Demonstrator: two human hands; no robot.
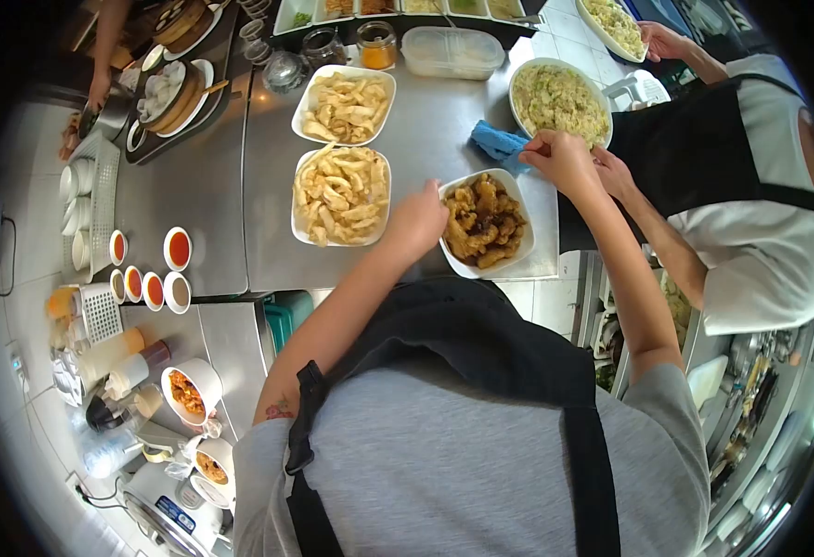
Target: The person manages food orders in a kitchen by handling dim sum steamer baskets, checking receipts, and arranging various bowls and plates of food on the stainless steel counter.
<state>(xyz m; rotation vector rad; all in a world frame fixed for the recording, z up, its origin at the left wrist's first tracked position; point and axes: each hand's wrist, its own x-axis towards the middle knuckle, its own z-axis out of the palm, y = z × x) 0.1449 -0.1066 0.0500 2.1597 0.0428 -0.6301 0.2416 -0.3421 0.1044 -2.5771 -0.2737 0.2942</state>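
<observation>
My left hand (423, 221) grips the left rim of a white square bowl (526, 243) filled with brown glazed fried pieces (484, 221). My right hand (563, 160) is closed, its fingertips pinching the edge of a crumpled blue cloth (495, 142). Just beyond that hand sits a big round bowl (516, 110) of fried rice (560, 97). Left of my left hand stand two white square bowls, a nearer one (387, 209) and a farther one (391, 97), both heaped with pale golden fried strips.
A co-worker in a black apron (695, 153) stands at right, one hand (616, 174) by the fried rice bowl, the other (667, 43) holding another rice dish. Jars (376, 45) and a lidded plastic tub (453, 53) line the back. Sauce cups (178, 248) and steamer baskets (180, 104) stand left.
</observation>
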